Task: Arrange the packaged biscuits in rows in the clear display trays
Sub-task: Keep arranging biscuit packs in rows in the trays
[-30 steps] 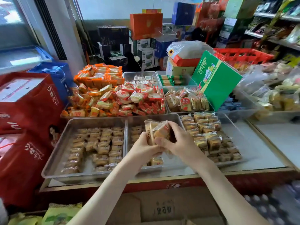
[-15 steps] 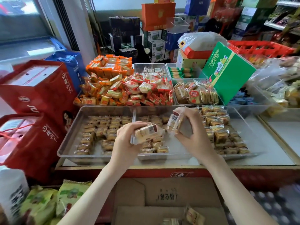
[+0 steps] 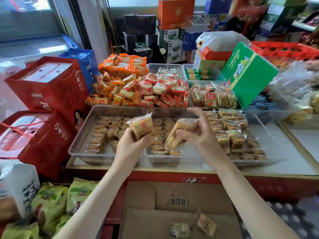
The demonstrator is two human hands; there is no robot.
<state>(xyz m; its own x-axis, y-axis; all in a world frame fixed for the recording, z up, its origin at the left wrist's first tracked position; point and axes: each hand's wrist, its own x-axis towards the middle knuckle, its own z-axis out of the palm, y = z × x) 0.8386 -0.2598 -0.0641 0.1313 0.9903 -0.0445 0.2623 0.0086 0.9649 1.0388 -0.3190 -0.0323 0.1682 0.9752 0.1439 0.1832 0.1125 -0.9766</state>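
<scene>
My left hand (image 3: pixel 131 147) grips one clear-wrapped biscuit pack (image 3: pixel 141 125) upright above the seam between two clear trays. My right hand (image 3: pixel 202 133) pinches a second biscuit pack (image 3: pixel 179 133), tilted, over the middle tray (image 3: pixel 172 158). The left tray (image 3: pixel 81 144) holds rows of the same small packs, the middle tray holds several, and the right tray (image 3: pixel 269 135) has more rows. In the cardboard box (image 3: pixel 172 213) below the counter lie two loose packs (image 3: pixel 205 224).
Behind the trays are heaps of orange and red snack packs (image 3: pixel 138 90), further clear tubs and a tilted green carton (image 3: pixel 248 73). Red gift boxes (image 3: pixel 43 94) stand at the left. Green bags (image 3: pixel 51 204) lie at the lower left beside a white container (image 3: pixel 15 187).
The two hands, joined round one bundle of packs a second ago, have come apart, each with its own pack. The view has tilted down, showing the cardboard box.
</scene>
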